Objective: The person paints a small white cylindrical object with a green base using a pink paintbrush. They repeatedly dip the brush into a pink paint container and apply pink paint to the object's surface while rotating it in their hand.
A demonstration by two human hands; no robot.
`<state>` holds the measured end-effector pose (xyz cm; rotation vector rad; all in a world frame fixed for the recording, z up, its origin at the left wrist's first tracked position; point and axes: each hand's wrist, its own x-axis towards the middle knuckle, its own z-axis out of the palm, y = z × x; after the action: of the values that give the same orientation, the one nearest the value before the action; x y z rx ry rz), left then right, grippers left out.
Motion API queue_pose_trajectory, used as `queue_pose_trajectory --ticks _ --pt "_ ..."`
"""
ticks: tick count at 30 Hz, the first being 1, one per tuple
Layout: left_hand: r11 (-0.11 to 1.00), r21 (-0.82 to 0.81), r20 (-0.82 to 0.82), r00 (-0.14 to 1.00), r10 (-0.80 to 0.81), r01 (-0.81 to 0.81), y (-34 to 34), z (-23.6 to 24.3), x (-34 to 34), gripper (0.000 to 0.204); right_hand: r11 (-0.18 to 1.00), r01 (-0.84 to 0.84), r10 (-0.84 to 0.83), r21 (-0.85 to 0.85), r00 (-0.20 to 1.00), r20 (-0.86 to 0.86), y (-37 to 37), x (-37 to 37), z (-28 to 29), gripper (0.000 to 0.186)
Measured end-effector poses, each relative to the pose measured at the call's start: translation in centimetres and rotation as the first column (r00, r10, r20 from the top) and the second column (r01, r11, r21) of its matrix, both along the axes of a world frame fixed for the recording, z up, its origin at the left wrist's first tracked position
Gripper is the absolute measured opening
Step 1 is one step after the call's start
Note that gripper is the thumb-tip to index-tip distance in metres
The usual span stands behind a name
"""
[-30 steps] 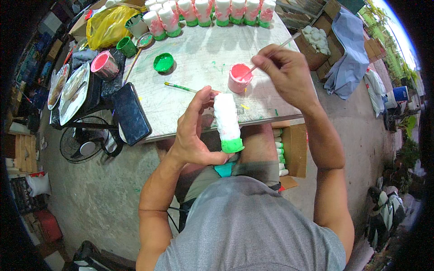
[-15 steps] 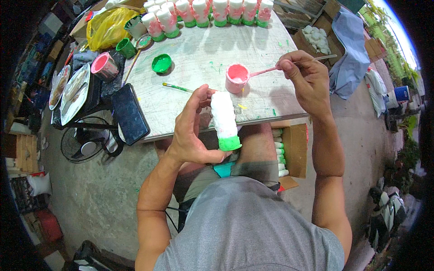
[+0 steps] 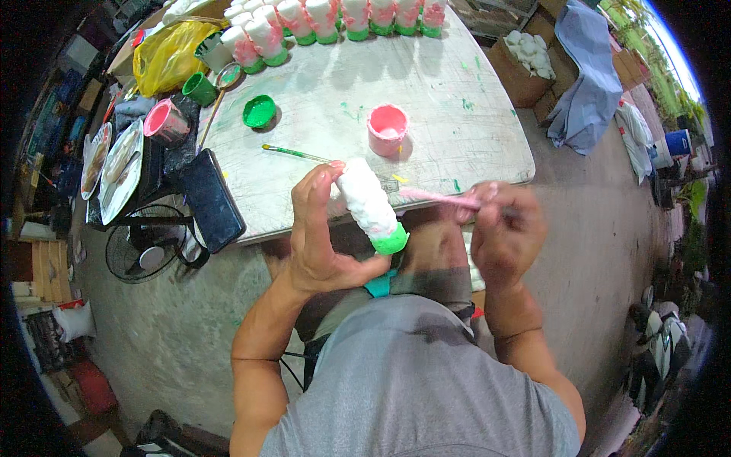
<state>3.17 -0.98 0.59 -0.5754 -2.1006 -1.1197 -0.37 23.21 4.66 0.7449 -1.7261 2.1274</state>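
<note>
My left hand (image 3: 320, 236) grips a white, bumpy cylindrical piece (image 3: 367, 199) with a green-painted end, fingertips at the white top and thumb at the green bottom. It tilts, with the green end toward me. In my right hand (image 3: 504, 228) is a pink-coated paintbrush (image 3: 438, 198), its tip pointing left and close to the piece without touching it. That hand is smeared by motion, though its fingers are pinched round the handle. Beyond both hands, a small pink paint cup (image 3: 387, 131) stands on the table (image 3: 320, 91).
Several white, pink and green painted pieces (image 3: 356, 19) stand along the far edge. A green paint lid (image 3: 260, 112), a thin brush (image 3: 293, 152) and a black phone (image 3: 211, 199) lie to the left. A pink paint can (image 3: 166, 122) and a fan (image 3: 148, 247) are farther left.
My right hand has moved down and left, taking the brush from the pink cup toward the piece. In my left hand, the piece has tilted, its white top leaning left.
</note>
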Motion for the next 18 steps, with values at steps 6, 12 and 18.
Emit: queue_pose_trajectory --ticks 6,12,18 --pt "1.000 0.026 -0.023 1.000 0.002 -0.001 0.7 0.6 0.1 0.124 0.952 0.071 0.022 0.299 0.954 -0.298 0.4 2.9 -0.7 0.015" --pt "1.000 -0.001 0.029 1.000 0.006 -0.006 1.1 1.3 0.7 0.122 0.942 0.049 0.069 0.333 0.940 -0.333 0.5 2.7 -0.7 0.017" --pt "1.000 -0.006 0.019 0.999 0.025 -0.025 1.2 1.5 0.8 0.122 0.948 0.075 0.045 0.308 0.931 -0.363 0.1 2.7 -0.8 0.018"
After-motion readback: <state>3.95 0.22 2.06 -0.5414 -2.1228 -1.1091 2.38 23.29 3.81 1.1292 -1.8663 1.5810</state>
